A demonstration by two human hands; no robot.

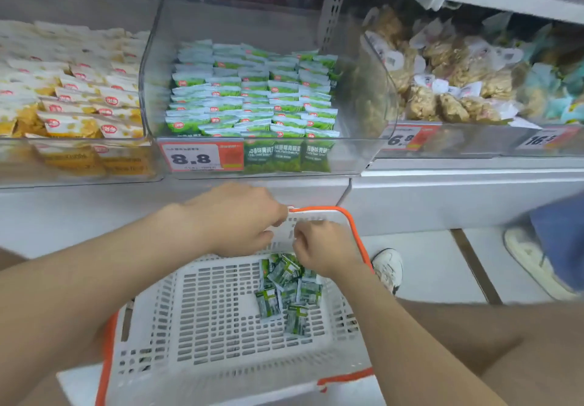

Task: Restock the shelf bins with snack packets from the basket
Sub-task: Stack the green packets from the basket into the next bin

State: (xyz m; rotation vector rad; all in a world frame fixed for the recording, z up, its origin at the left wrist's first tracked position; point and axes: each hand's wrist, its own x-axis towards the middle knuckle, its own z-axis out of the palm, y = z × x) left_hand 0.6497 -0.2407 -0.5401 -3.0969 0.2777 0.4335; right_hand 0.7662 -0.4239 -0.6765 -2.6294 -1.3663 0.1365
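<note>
My left hand [234, 219] and right hand [325, 250] are curling by the far wall of the basket [221, 355], near green packets [284, 295]; I cannot tell whether either grip is clamping anything.

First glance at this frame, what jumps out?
The left hand and right hand are close together at the far wall of a white, orange-rimmed basket, above a heap of green packets inside it. Above it, the middle bin holds tidy rows of matching packs, an 8.8 price tag on its front.
</note>
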